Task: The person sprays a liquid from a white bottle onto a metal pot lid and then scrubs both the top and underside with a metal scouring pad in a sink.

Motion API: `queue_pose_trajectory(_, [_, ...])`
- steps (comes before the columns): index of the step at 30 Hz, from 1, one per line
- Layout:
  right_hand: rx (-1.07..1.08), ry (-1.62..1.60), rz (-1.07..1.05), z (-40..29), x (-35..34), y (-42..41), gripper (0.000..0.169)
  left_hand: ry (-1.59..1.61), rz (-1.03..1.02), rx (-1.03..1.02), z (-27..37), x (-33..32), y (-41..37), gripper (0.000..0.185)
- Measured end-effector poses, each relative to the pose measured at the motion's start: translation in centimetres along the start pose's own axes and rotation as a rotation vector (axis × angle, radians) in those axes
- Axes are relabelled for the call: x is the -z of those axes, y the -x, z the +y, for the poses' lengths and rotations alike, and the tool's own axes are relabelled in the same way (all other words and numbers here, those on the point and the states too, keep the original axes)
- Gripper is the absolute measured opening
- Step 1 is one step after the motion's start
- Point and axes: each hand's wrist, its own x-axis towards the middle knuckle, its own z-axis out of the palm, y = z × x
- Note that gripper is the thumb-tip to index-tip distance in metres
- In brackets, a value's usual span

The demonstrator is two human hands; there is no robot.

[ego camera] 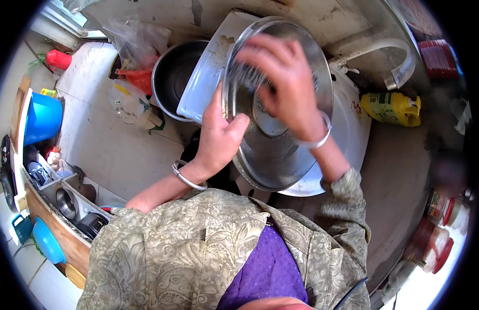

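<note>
A large round metal lid or shallow pan [274, 159] is tilted up over a white sink [348, 116]. My left hand [220, 135] grips its left rim, with the thumb on the inner side. Against its inner face is my right hand [287, 81], the fingers blurred and curled over a steel wool scourer [245, 73]. A raised ring surrounds the middle of the metal piece. My right palm and fingers hide part of that ring and of the scourer.
A curved faucet [398, 50] juts out right of the sink. Beside it lies a yellow pump bottle [390, 108]. A dark metal basin [177, 77] sits left of the sink, near plastic bags [127, 97]. Farther left stands a blue bucket [43, 118]; jars [433, 244] line the right.
</note>
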Motion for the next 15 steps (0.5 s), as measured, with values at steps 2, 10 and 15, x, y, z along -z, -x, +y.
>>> queue_pose_trajectory(2, [0.007, -0.027, -0.039, -0.6, -0.9, 0.9, 0.059, -0.032, -0.026, -0.036, -0.5, 0.6, -0.3, 0.065])
queue_pose_trajectory(10, [-0.368, 0.242, 0.039, 10.9, -1.1, 0.0, 0.052, 0.069, -0.076, 0.109, -0.2, 0.7, -0.7, 0.068])
queue_pose_trajectory(15, [-0.091, 0.02, -0.071, 4.5, -1.0, -2.3, 0.055, -0.009, -0.081, 0.154, 0.2, 1.0, -1.2, 0.067])
